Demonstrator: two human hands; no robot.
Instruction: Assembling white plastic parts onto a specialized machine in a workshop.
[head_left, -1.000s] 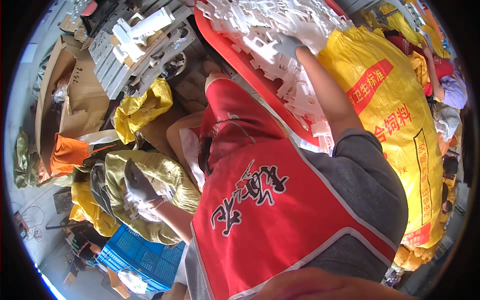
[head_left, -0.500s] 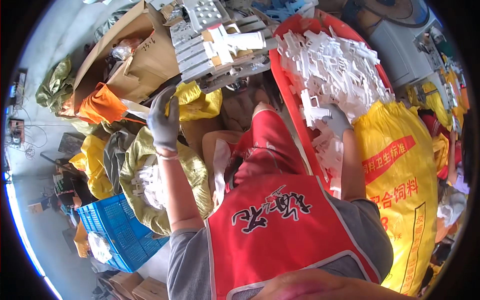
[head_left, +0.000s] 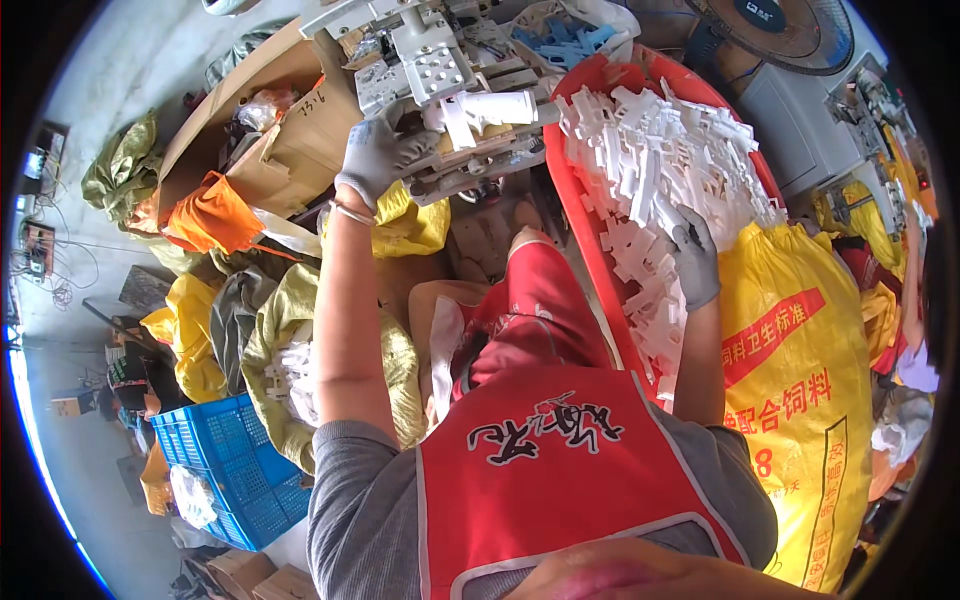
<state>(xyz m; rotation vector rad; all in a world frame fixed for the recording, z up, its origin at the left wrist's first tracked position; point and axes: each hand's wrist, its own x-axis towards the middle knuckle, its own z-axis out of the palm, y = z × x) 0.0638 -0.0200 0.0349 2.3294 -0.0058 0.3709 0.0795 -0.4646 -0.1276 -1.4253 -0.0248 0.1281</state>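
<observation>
Ok so a white pistol-shaped plastic piece [head_left: 490, 108] is being held up at 12 o'clock (going by the middle of the view) on a grey metal fixture [head_left: 430, 62], its long end being pointed toward 3. Just at its 8 o'clock side, the left hand [head_left: 380, 158], grey glove on, is being held close in with the fingers being curled toward the piece. Can't honestly tell if anything's being gripped there or only touched.

Between 2 and 3, the right hand [head_left: 696, 258], also gloved, is being held over a big heap of white parts [head_left: 690, 150], fingers being bent. A pale part is being seen right by the fingertips, but whether it's being grasped can't be told either. The heap is being held in a red tub [head_left: 597, 250] at 2.

Further out: a tall yellow sack [head_left: 800, 420] is being seen right beside the tub, between 3 and 4. At 8, more white parts are being held in an olive woven sack [head_left: 390, 375], with a blue plastic crate [head_left: 235, 465] being seen beyond it. At 10, a cardboard box [head_left: 300, 150] is being fronted by an orange cloth [head_left: 213, 218]. Down at 6, a red apron [head_left: 570, 490] is being worn.
</observation>
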